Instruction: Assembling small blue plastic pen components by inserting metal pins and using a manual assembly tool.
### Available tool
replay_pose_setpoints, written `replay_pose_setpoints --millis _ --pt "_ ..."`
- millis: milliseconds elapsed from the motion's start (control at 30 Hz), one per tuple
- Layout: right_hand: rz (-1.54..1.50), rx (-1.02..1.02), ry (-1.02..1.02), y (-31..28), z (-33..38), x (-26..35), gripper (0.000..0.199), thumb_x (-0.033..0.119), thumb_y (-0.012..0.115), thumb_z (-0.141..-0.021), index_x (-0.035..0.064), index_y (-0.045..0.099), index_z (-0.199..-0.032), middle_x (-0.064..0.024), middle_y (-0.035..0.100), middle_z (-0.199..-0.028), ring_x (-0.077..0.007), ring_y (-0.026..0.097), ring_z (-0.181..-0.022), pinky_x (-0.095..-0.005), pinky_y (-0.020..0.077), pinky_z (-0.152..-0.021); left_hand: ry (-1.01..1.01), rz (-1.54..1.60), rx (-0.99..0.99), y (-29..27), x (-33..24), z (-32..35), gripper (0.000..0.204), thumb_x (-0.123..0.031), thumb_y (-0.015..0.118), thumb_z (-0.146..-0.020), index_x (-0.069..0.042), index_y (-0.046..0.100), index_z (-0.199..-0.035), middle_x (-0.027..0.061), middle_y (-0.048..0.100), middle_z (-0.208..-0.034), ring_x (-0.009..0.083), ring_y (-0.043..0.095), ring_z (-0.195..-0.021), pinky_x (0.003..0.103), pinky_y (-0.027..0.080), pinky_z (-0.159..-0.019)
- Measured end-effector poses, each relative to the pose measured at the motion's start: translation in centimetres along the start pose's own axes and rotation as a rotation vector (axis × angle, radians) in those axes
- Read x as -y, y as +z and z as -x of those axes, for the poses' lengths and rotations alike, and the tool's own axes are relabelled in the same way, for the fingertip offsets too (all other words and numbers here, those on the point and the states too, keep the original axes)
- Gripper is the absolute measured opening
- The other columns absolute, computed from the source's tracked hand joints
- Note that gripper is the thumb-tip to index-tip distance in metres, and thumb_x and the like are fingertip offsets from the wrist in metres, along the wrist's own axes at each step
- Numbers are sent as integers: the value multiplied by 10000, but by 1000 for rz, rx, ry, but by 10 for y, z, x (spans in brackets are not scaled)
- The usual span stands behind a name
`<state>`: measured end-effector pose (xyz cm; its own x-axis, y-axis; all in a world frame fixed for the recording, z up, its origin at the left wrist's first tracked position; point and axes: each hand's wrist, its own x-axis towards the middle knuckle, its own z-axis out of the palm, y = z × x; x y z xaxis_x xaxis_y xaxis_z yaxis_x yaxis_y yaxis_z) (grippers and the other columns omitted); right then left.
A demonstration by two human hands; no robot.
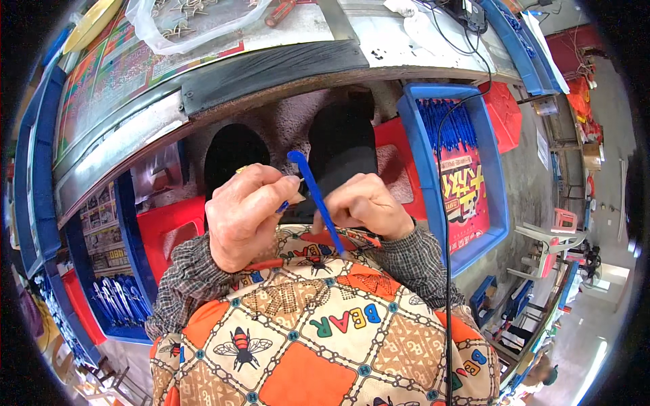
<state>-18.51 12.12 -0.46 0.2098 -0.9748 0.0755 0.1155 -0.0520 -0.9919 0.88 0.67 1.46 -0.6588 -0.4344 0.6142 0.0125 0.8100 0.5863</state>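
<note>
Between my hands a long, slender blue plastic stick (pixel 317 196) slants across, its rounded, bent end uppermost. My right hand (pixel 365 204) is closed beside its middle, with curled fingers that seem to grip it from behind. The fingers of my left hand (pixel 247 211) are pinched together near the stick's upper part. A small pale bit and a spot of blue show at those fingertips, too small to name. Both hands are above my lap, over a patterned apron (pixel 308 372).
At right a blue bin (pixel 502 196) holds a row of blue sticks beside a red stool (pixel 399 159). Another blue bin (pixel 145 271) at left contains blue-and-white sticks. Ahead runs the workbench edge (pixel 271 84), with a bag of small metal parts (pixel 183 47) and a screwdriver (pixel 280 12). A black cable (pixel 447 284) hangs at right.
</note>
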Motion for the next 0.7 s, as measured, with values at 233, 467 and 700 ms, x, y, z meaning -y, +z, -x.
replay_pose_setpoints --millis 233,467,700 --pt "343 -61 -284 3 -18 42 534 425 466 -951 -53 688 -1037 -64 632 -674 -130 526 -502 -273 402 -482 66 54 60 2 -5 4 347 33 680 -589 -57 650 -923 83 608 -790 249 626 -663 325 491 -547" --pt "250 -195 -36 3 -26 -14 436 357 463 -989 -18 668 -1075 -35 653 -789 -59 496 -639 -243 400 -550 51 161 124 -7 -6 2 284 65 718 -695 -24 631 -951 120 636 -817 244 641 -675 305 509 -566" --pt "179 127 -54 -2 -2 11 391 328 561 -951 -40 688 -991 -136 665 -795 -205 655 -719 -296 497 -654 -40 28 14 0 2 6 361 84 667 -569 -41 652 -907 105 624 -811 275 647 -705 334 519 -589"
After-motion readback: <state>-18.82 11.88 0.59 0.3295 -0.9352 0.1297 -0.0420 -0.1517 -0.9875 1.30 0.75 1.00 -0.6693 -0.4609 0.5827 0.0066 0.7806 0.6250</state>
